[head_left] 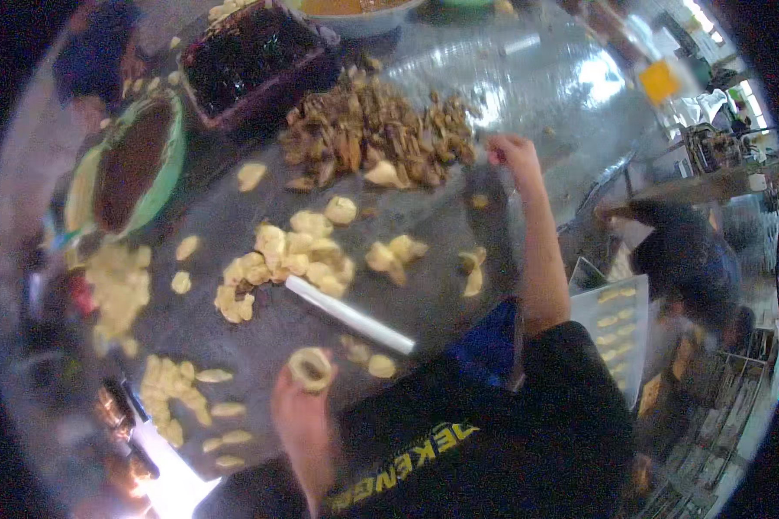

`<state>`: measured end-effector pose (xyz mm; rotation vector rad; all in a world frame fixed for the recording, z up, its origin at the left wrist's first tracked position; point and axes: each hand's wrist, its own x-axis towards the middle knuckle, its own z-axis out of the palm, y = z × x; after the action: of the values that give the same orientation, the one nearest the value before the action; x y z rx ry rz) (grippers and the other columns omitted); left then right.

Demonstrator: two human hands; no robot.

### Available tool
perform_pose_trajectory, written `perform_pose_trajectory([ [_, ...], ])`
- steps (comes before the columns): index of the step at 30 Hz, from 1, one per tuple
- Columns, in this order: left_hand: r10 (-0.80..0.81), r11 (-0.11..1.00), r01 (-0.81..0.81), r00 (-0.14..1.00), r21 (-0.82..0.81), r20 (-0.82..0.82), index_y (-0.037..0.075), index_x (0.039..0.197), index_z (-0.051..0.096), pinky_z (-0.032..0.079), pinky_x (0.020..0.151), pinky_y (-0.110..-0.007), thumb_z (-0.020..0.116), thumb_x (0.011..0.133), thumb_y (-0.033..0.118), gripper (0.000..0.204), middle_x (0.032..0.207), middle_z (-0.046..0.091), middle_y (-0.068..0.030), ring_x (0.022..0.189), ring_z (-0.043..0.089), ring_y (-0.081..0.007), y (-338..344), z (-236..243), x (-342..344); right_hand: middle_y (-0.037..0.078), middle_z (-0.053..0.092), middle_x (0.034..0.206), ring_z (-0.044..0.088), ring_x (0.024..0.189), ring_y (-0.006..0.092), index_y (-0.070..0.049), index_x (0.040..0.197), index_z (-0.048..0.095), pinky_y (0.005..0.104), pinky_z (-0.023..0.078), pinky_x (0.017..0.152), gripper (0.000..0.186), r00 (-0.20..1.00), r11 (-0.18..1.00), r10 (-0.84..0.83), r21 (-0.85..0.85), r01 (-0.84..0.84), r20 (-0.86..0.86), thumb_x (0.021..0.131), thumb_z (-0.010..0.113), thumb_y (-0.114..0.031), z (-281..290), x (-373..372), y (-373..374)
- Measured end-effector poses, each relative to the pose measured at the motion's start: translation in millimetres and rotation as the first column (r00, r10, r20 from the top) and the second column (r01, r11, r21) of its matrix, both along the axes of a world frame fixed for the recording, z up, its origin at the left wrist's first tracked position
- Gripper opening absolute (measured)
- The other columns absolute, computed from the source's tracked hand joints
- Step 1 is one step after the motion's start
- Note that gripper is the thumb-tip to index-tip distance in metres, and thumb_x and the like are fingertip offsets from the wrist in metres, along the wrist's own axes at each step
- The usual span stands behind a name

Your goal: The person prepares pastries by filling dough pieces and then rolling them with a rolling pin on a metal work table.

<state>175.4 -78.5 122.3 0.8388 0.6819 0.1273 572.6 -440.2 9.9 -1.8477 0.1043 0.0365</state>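
Note:
My left hand point(301, 419), low in the middle, is closed around a pale dough cup point(311, 369) with its hollow turned up. At the far right of the table my right hand point(512, 154) is curled, fingertips together, beside a heap of brown chopped filling point(381, 130); what it holds, if anything, I cannot make out. Between the hands lies a white rod point(350, 315), like a rolling pin. Touching its far end is a pile of pale dough pieces point(307, 246). A few dough lumps point(396, 256) sit to its right.
Rows of shaped dough pieces point(173, 389) lie at the near left. A green-rimmed basin point(175, 147) and a dark rectangular tub point(251, 65) stand at the far left. On the right is a tray of shaped dough point(634, 337), with another person point(688, 255) bent beyond it.

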Motion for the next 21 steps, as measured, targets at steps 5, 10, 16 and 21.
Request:
perform_pose_trajectory([
  [5, 0.033, 0.998, -0.031, 0.999, 0.049, -0.031, -0.01, 0.128, 0.044, 0.043, 0.104, -0.052, 0.049, 0.087, 0.011, 0.046, 0.128, 0.053, -0.0257, 0.122, 0.052, -0.0383, -1, -3, -2, 0.007, 0.065, 0.085, 0.058, 0.076, 0.0118, 0.005, 0.1, 0.066, 0.0253, 0.047, 0.07, 0.022, 0.989, 0.964, 0.137, 0.238, -0.119, -0.059, 0.089, 0.061, -0.013, 68, -69, 76],
  [10, 0.108, 0.991, -0.109, 0.994, -0.075, -0.017, -0.01, 0.123, 0.05, 0.047, 0.1, -0.04, 0.045, 0.09, 0.001, 0.035, 0.12, 0.058, -0.0189, 0.113, 0.058, -0.0272, -7, 1, 2, 0.007, 0.069, 0.091, 0.064, 0.08, 0.015, 0.001, 0.1, 0.068, 0.0276, 0.05, 0.072, 0.016, 0.836, 0.825, 0.547, 0.141, -0.547, 0.044, 0.086, 0.062, -0.007, 127, -201, 161],
  [16, 0.094, 0.988, -0.098, 0.995, -0.123, -0.041, -0.005, 0.119, 0.056, 0.048, 0.093, -0.032, 0.047, 0.093, 0.005, 0.03, 0.116, 0.061, -0.0125, 0.105, 0.06, -0.0207, 11, 1, -41, 0.006, 0.067, 0.099, 0.063, 0.086, 0.0254, -0.012, 0.096, 0.071, 0.0362, 0.053, 0.075, 0.025, 0.129, 0.528, 0.786, -0.55, -0.647, 0.604, 0.072, 0.074, -0.007, 116, -301, 237],
  [21, 0.149, 0.983, -0.146, 0.989, -0.108, 0.02, -0.002, 0.117, 0.058, 0.049, 0.085, -0.028, 0.049, 0.094, 0.01, 0.027, 0.109, 0.064, -0.0097, 0.097, 0.061, -0.0165, 32, -9, -96, 0.002, 0.061, 0.108, 0.058, 0.094, 0.0249, -0.014, 0.1, 0.071, 0.0384, 0.05, 0.078, 0.032, -0.05, 0.394, 0.854, -0.705, -0.59, 0.519, 0.068, 0.073, -0.015, 117, -356, 260],
])
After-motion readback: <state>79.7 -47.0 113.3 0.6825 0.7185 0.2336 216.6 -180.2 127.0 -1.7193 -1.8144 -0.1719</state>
